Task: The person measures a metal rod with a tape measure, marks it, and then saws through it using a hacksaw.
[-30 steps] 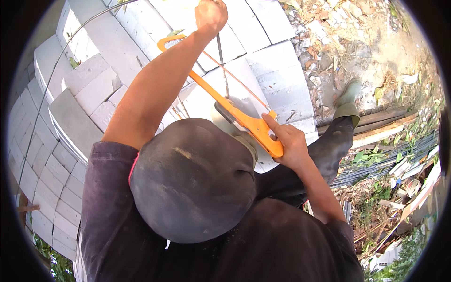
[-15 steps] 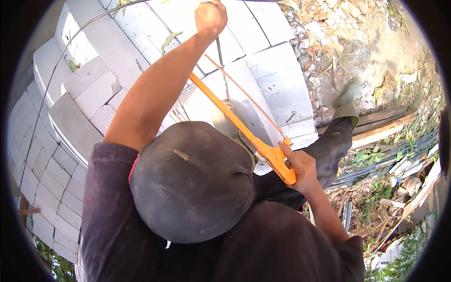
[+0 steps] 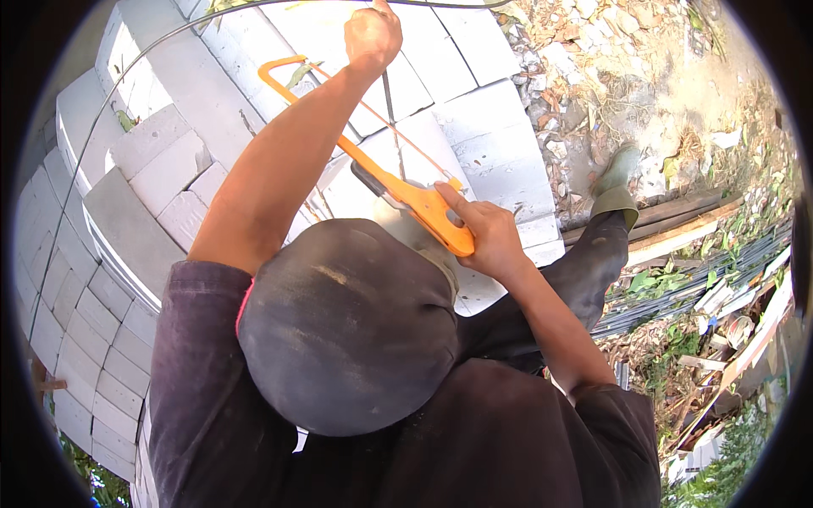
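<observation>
My right hand (image 3: 491, 233) is closed round the handle of an orange hacksaw (image 3: 398, 188), index finger stretched along its top. The saw slants up to the left over pale blocks (image 3: 474, 114), passing under my left forearm. Its thin blade crosses a narrow dark line that runs down from my left hand; whether this is a rod or a gap, I cannot tell. My left hand (image 3: 373, 38) is a fist over the blocks, near a long dark cable or rod (image 3: 157, 44). What it grips is hidden. My bent knee (image 3: 347, 326) in dusty dark trousers stands in front.
Stacked grey-white blocks (image 3: 85, 339) fill the left side. My booted foot (image 3: 616, 188) rests on rubble at the right, beside wooden planks (image 3: 677, 229). A bundle of thin dark rods (image 3: 660, 309) and scrap wood lie further right. A leaf (image 3: 301, 74) lies near the saw's far end.
The hacksaw and my right hand have moved up and to the left, so the frame's far end now shows past my forearm. My left hand stays nearly in place.
</observation>
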### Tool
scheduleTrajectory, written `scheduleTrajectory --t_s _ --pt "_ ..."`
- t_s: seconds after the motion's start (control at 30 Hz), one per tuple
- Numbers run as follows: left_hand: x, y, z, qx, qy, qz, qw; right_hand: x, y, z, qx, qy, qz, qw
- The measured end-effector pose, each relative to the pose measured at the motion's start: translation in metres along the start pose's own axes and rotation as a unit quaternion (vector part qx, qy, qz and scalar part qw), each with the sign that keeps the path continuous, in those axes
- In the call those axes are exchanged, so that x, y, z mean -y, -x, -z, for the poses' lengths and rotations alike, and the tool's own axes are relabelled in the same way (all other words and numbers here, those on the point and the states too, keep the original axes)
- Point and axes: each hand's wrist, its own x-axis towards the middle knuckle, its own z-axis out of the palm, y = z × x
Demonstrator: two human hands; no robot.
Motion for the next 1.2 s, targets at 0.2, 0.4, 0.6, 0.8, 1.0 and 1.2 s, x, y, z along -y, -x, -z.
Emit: scheduleTrajectory --t_s 0.2,0.4,0.6,0.8,1.0,1.2 --pt "0.020 -0.003 -0.005 0.039 -0.174 -0.135 0.975 0.021 0.074 0.024 -0.007 0.018 -0.065 0.998" --pt "0.030 0.001 -0.021 -0.088 -0.357 -0.302 0.879 0.002 -0.015 -0.012 -0.036 0.003 0.017 0.999" --pt "0.034 0.003 -0.011 -0.113 -0.421 -0.337 0.835 0.026 0.074 0.032 0.001 0.026 -0.056 0.998" --pt "-0.038 0.000 0.017 0.043 -0.118 -0.072 0.989 0.001 -0.013 -0.014 -0.038 0.013 0.000 0.999" --pt "-0.093 0.029 0.108 0.081 0.082 0.237 0.965 0.025 0.089 0.022 -0.049 -0.009 -0.061 0.997" --pt "-0.092 0.018 0.079 0.062 0.046 0.247 0.966 0.005 -0.018 -0.016 -0.035 0.005 -0.005 0.999"
